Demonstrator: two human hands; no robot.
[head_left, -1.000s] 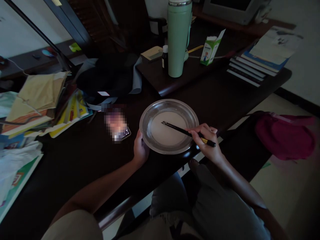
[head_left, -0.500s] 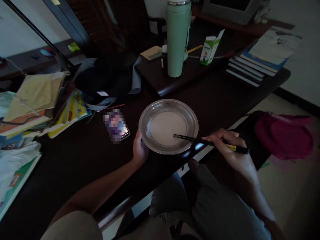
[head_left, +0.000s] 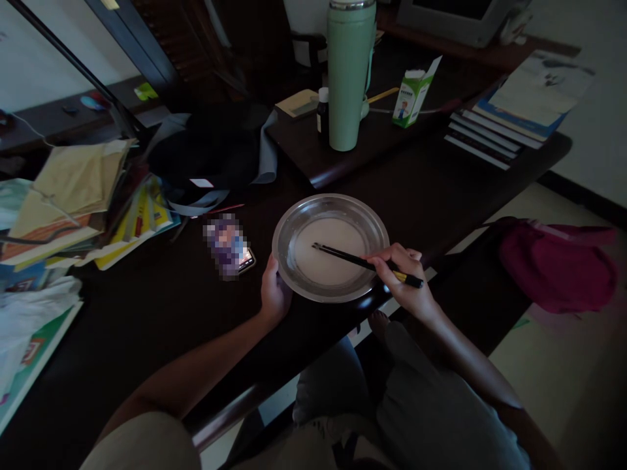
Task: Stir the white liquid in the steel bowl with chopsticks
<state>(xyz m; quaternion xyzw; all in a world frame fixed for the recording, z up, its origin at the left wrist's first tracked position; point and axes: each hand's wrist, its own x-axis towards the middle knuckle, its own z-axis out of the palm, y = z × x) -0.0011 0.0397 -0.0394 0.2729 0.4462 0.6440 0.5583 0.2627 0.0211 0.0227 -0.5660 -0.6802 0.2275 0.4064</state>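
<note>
Fingers of right hand (head_left: 404, 277) grasp chopsticks (head_left: 350, 257), tips in pan (head_left: 289, 230); left hand (head_left: 274, 290) grips its eight-o'clock rim.

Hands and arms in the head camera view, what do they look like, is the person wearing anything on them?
Both hands are bare: the left hand and the right hand have no gloves, and no ring, watch or bracelet can be made out in the dim light. Both forearms are bare too. A pale beige short sleeve covers the left upper arm; no sleeve shows on the right arm within the picture.
</note>
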